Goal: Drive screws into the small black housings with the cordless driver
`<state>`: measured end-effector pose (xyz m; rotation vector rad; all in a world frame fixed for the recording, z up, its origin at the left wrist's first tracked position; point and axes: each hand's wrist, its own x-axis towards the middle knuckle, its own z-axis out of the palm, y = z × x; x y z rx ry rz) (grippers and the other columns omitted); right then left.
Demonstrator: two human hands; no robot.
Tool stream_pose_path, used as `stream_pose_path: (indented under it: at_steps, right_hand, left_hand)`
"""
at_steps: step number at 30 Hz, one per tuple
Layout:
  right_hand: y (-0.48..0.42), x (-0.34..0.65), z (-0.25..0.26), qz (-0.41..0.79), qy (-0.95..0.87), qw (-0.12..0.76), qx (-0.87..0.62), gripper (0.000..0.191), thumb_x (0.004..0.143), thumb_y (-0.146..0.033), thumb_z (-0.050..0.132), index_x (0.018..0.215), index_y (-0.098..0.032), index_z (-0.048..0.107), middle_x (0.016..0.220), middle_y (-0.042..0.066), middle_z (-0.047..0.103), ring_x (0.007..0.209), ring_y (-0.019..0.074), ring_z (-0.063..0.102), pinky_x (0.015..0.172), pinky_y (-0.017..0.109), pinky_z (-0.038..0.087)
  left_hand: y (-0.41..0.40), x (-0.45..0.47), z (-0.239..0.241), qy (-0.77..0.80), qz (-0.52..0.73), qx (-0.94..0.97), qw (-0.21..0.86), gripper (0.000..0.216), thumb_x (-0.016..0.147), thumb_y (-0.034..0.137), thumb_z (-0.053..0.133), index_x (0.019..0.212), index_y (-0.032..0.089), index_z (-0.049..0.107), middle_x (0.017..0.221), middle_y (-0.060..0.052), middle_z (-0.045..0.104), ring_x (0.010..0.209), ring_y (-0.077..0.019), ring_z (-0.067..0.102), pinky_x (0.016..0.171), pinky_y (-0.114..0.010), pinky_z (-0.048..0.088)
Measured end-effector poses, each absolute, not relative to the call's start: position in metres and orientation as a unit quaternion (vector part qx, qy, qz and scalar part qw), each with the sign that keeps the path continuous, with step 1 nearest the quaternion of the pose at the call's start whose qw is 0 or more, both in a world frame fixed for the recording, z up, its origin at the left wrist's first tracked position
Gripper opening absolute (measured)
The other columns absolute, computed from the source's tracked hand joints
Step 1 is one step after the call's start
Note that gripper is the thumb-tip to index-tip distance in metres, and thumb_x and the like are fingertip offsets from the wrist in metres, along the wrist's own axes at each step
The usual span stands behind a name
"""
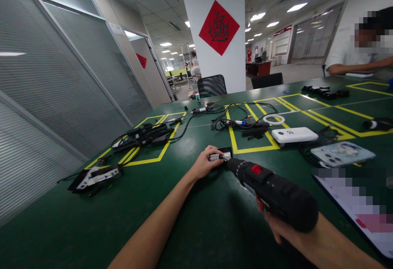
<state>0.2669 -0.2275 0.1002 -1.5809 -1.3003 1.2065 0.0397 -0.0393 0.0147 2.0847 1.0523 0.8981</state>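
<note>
My right hand [281, 222] is wrapped round the handle of a black cordless drill [270, 187] with a red switch on top. The drill's chuck points left and away from me, its tip at a small silver part [227, 155]. Around that part my left hand [208, 162] is closed, pressing it near the green table top; a label shows between the fingers. Something dark and flat-sided [226, 150] lies right behind the silver part. What exactly the silver part is, I cannot make out.
Tangled black cables [147, 136] lie at the left, near a black pouch-like item [95, 177]. To the right are a white power bank [294, 135], a phone [342, 153], a white tape ring [274, 119] and a tablet [353, 215]. A person [353, 58] sits across the table.
</note>
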Motion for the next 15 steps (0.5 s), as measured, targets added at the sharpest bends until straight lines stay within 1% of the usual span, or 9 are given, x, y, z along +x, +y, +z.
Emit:
stream_pose_path:
  at_steps: [2, 4, 9, 10, 14, 15]
  right_hand:
    - [-0.2275, 0.2671, 0.0977, 0.469, -0.506, 0.363, -0.626, 0.020, 0.067, -0.034, 0.062, 0.080, -0.021, 0.070, 0.052, -0.002, 0.059, 0.050, 0.0145, 0.057, 0.051, 0.023, 0.052]
    - [-0.2275, 0.2672, 0.0966, 0.469, -0.507, 0.357, -0.629, 0.016, 0.065, -0.033, 0.063, 0.074, -0.021, 0.070, 0.051, -0.003, 0.059, 0.050, 0.0144, 0.057, 0.051, 0.023, 0.051]
    - [-0.2273, 0.2669, 0.0998, 0.465, -0.511, 0.364, -0.624, 0.028, 0.067, -0.032, 0.061, 0.092, -0.023, 0.068, 0.048, -0.004, 0.057, 0.049, 0.0158, 0.057, 0.049, 0.023, 0.051]
    - [-0.2272, 0.2669, 0.1007, 0.465, -0.513, 0.362, -0.624, 0.028, 0.067, -0.032, 0.061, 0.092, -0.023, 0.068, 0.048, -0.004, 0.057, 0.048, 0.0159, 0.057, 0.048, 0.023, 0.050]
    - [-0.2268, 0.2682, 0.1025, 0.461, -0.528, 0.340, -0.627, 0.018, 0.066, -0.032, 0.060, 0.078, -0.022, 0.068, 0.051, -0.003, 0.058, 0.050, 0.0147, 0.057, 0.049, 0.022, 0.050]
    - [-0.2267, 0.2685, 0.1028, 0.460, -0.531, 0.338, -0.626, 0.017, 0.066, -0.032, 0.060, 0.077, -0.022, 0.068, 0.051, -0.003, 0.058, 0.050, 0.0147, 0.057, 0.050, 0.022, 0.050]
  left_hand:
    - [-0.0389, 0.0397, 0.0146, 0.397, 0.343, 0.792, 0.312, 0.021, 0.073, 0.026, 0.065, 0.093, 0.019, 0.067, 0.104, -0.007, 0.054, 0.100, -0.0193, 0.051, 0.092, -0.034, 0.039]
    - [-0.0387, 0.0395, 0.0147, 0.396, 0.342, 0.793, 0.312, 0.022, 0.073, 0.027, 0.065, 0.093, 0.019, 0.067, 0.104, -0.007, 0.054, 0.100, -0.0194, 0.051, 0.092, -0.034, 0.039]
    - [-0.0391, 0.0392, 0.0154, 0.396, 0.341, 0.794, 0.311, 0.022, 0.073, 0.027, 0.065, 0.093, 0.019, 0.067, 0.104, -0.007, 0.055, 0.100, -0.0196, 0.051, 0.093, -0.034, 0.038]
    - [-0.0392, 0.0392, 0.0156, 0.398, 0.341, 0.793, 0.311, 0.022, 0.073, 0.027, 0.065, 0.093, 0.019, 0.067, 0.104, -0.007, 0.055, 0.100, -0.0197, 0.051, 0.093, -0.035, 0.038]
    - [-0.0388, 0.0388, 0.0153, 0.402, 0.338, 0.792, 0.312, 0.022, 0.074, 0.029, 0.064, 0.093, 0.019, 0.067, 0.106, -0.007, 0.055, 0.101, -0.0200, 0.051, 0.093, -0.034, 0.038]
    - [-0.0385, 0.0387, 0.0150, 0.402, 0.338, 0.792, 0.311, 0.022, 0.074, 0.029, 0.064, 0.094, 0.019, 0.067, 0.106, -0.007, 0.055, 0.101, -0.0200, 0.051, 0.093, -0.034, 0.038]
